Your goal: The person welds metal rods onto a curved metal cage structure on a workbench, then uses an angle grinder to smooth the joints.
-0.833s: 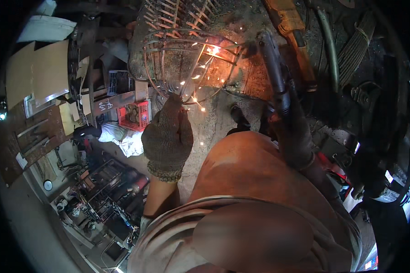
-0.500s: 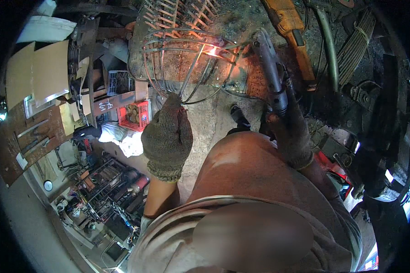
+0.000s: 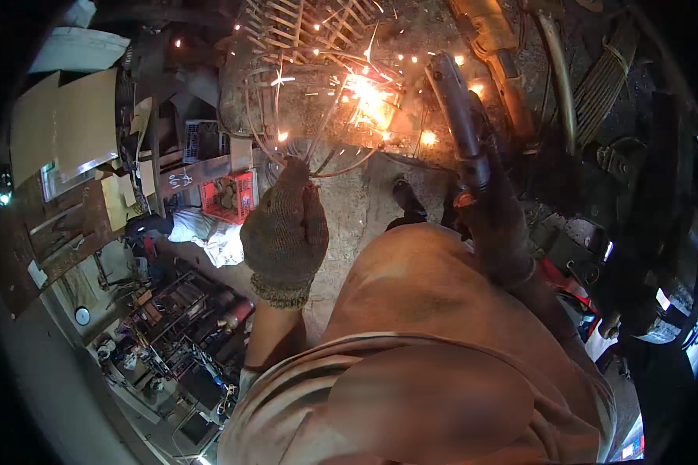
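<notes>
My left hand, in a knitted work glove, is closed around the near end of a bent metal rod frame. The frame's thin rods run forward and curve over the worktable. In my right hand, also gloved, is a grey welding electrode holder, gripped by its near end. Its far end points up and slightly left. A bright welding glow burns where the rods meet, throwing sparks all round. The glare hides the joint and any electrode there.
Slatted metal racks stand at the far edge. An orange power tool, a metal pipe and a bundle of rods lie far right. A red crate sits to the left, beside a white sack.
The small glow at the joint has flared into a bright burst with flying sparks. The electrode holder has shifted slightly; my left hand stays in place on the frame.
</notes>
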A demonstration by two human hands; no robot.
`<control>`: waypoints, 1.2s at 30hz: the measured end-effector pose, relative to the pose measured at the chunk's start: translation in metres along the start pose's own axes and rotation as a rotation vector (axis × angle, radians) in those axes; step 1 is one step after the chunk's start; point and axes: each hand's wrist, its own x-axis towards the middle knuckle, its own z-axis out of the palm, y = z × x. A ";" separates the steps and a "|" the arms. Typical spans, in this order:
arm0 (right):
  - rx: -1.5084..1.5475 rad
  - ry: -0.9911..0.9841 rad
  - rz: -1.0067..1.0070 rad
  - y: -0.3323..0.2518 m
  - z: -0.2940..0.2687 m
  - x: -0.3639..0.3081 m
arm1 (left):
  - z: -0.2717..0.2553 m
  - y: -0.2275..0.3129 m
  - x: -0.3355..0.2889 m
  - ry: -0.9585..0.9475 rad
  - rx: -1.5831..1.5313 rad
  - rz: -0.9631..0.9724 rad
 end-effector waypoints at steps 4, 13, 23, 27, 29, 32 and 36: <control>-0.130 0.033 0.058 0.008 0.001 0.002 | -0.005 0.003 0.000 -0.109 0.025 -0.086; -0.240 0.126 -0.247 0.006 0.002 0.003 | -0.003 0.001 -0.001 -0.025 0.058 0.003; 0.267 -0.038 0.256 -0.009 -0.013 0.006 | -0.002 -0.003 -0.006 -0.073 0.061 -0.038; -0.276 0.115 -0.242 -0.005 -0.007 0.004 | -0.004 0.000 -0.005 -0.112 0.085 -0.069; -0.207 0.109 -0.284 -0.007 -0.006 -0.002 | 0.006 0.000 -0.003 0.021 -0.037 -0.053; 0.198 0.113 -0.039 -0.022 -0.002 0.002 | -0.005 0.006 0.002 -0.082 0.084 -0.097; 0.145 0.136 0.004 -0.023 -0.009 0.006 | -0.002 0.000 -0.002 -0.023 0.072 -0.010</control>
